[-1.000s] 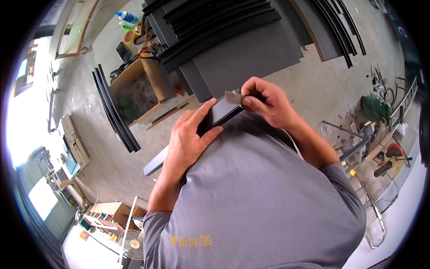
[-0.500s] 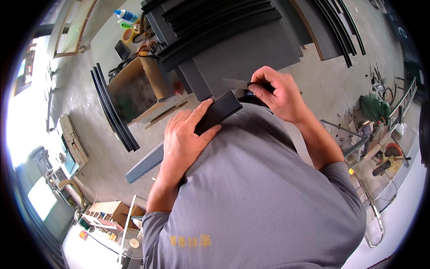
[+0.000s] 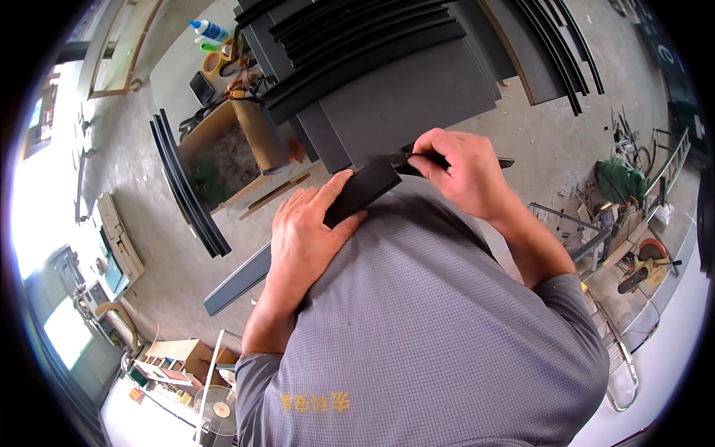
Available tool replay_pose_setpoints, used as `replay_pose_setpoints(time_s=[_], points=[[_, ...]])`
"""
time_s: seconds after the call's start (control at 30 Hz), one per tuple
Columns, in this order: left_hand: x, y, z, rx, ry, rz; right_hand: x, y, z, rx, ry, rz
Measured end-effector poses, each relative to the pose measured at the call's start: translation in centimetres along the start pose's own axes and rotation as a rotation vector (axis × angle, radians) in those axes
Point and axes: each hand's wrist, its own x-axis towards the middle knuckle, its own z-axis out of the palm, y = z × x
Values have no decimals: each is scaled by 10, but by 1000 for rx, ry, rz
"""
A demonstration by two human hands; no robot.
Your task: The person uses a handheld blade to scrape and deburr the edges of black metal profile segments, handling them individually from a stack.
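My left hand (image 3: 309, 231) is wrapped over a long dark profile strip (image 3: 365, 190), thumb on the near side and fingers on the far side. The strip's other end (image 3: 238, 283) sticks out to the left beyond my wrist. In my right hand (image 3: 462, 171) is a flat, thin dark tool (image 3: 401, 159), pinched between thumb and bent fingers. Its front part lies against or just over the strip's right end; blur hides the exact contact. Part of the tool shows behind the right hand, and its kind cannot be made out.
Ahead stands a dark grey panel stack (image 3: 402, 93) with several black strips (image 3: 365, 48) on top. Left of it are an open cardboard box (image 3: 257, 134), more black strips (image 3: 190, 186), a tape roll (image 3: 214, 62) and a glue bottle (image 3: 208, 30). Tools and a green bag (image 3: 622, 179) lie right.
My right hand has shifted slightly down and right. The tool's front has come down to the strip's end, and its rear now shows behind my hand. My left hand stays nearly still.
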Motion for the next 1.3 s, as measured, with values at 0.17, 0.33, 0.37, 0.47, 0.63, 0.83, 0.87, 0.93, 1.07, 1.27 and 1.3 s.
replay_pose_setpoints(time_s=[0.17, 0.33, 0.37, 0.47, 0.63, 0.83, 0.87, 0.93, 1.07, 1.27, 1.3], points=[[-1, 1, 0, -11, -10, -19, 1, -4, -1, 40, -5, -87], [1, 0, -1, -5, -10, -9, 6, 4, -1, -22, 51, -5], [2, 0, -3, 1, -17, -20, 4, -2, -2, 59, 20, -27], [-1, -1, 1, -6, 22, 35, 6, 0, 1, 17, -44, -79], [-2, 0, 1, -11, 7, -2, 12, 30, 5, 305, -17, 291], [-1, -1, 2, -9, 32, 43, 11, 16, 10, 765, -315, 402], [-1, -2, 3, -7, 58, 71, 12, 13, 9, 731, -370, 372], [-1, -3, 5, -4, 86, 110, 14, 10, 11, 770, -409, 411], [0, -7, 7, 5, 94, 153, 15, 19, 20, 802, -400, 405], [-2, -4, 5, -2, 28, 113, 35, 23, 20, 809, -285, 471], [-3, -4, 5, -12, 31, 112, 37, 25, 23, 807, -258, 441]])
